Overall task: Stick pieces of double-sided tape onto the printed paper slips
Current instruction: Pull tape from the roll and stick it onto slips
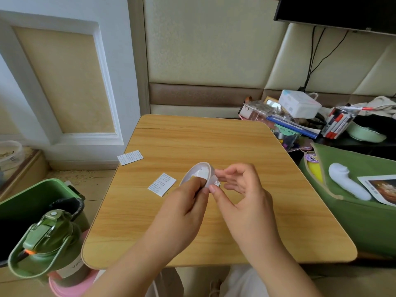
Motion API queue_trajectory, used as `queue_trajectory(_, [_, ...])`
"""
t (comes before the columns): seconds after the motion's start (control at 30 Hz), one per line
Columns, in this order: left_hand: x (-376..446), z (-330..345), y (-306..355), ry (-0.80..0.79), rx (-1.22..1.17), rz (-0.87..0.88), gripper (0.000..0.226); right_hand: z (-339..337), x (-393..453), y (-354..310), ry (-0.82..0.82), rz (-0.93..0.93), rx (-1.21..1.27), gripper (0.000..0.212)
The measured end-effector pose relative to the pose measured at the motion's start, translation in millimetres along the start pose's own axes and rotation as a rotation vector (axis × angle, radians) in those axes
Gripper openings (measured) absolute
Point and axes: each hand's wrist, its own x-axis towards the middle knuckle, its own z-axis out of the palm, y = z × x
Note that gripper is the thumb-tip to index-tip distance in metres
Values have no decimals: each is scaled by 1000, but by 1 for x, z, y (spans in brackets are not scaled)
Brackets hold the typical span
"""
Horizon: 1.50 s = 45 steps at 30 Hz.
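Tape roll on edge, tilted, open face toward camera — left hand grips it; right hand pinches tape end beside it.

I see the tape roll, a pale ring with a white inner face, held up off the worktop and tilted so its hole faces me. A short end of tape comes off its right side, and a small printed scrap shows just under it. I can't tell whether that scrap is a slip or backing. Two printed slips lie flat on the worktop: one slip just left of the roll, the far slip at the left edge, overhanging it. Both are white rectangles with rows of fine dark print, lying askew.
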Motion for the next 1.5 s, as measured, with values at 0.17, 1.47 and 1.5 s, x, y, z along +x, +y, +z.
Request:
queue_trajectory(0.17, [1, -1, 5, 19, 57, 50, 27, -2, 5, 1, -23, -117, -140, 30])
queue_trajectory(1.47, [15, -25, 6, -75, -1053, -471, 15, -31, 2, -8, -386, 216, 779, 38])
queue_trajectory(1.5, [14, -22, 7, -81, -1135, -492, 12, -30, 3, -7, -372, 274, 877, 46])
